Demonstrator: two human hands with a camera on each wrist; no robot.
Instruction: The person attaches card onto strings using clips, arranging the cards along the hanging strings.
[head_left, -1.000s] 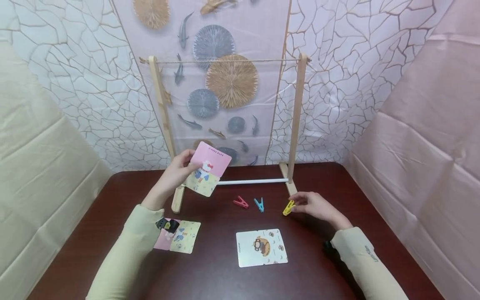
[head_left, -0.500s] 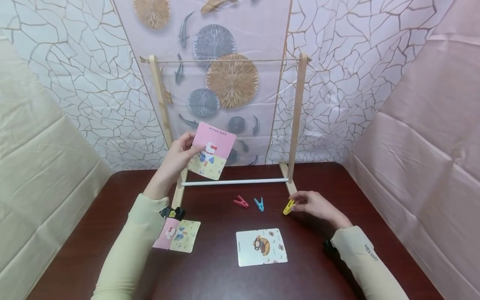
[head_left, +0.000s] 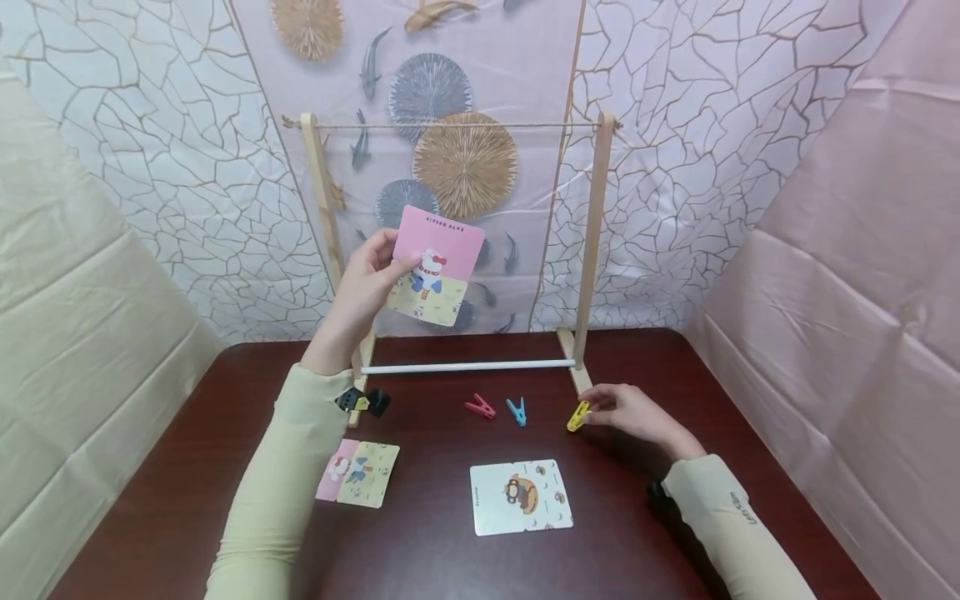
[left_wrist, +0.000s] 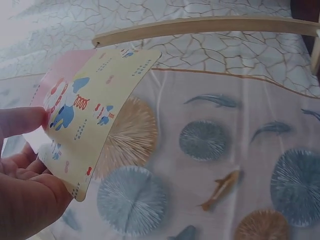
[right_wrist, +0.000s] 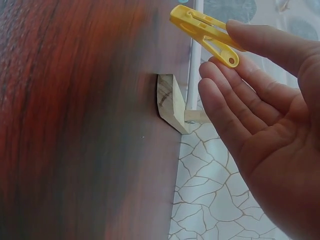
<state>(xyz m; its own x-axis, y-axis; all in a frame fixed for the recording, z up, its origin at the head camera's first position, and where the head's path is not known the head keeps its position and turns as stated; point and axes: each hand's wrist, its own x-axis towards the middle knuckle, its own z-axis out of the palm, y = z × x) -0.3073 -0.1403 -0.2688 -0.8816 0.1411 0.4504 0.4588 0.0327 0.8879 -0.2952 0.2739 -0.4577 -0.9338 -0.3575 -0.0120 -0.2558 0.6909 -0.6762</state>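
Note:
My left hand pinches a pink and yellow cartoon card by its left edge, thumb on the printed face. The card is raised in front of the wooden frame, below its rope. In the left wrist view the same card is seen at a slant, its yellow half nearest. At the right, my right hand holds a yellow clothespin by its handle end, low over the table. The right wrist view shows the thumb and index finger on the clothespin, the other fingers extended.
A red clothespin and a blue clothespin lie before the frame's white bar. Closer in are a monkey card and another pink and yellow card. The frame's right post stands behind my right hand.
My left hand has lifted the card up and slightly right, toward the rope. The right hand with the yellow clothespin has stayed in place.

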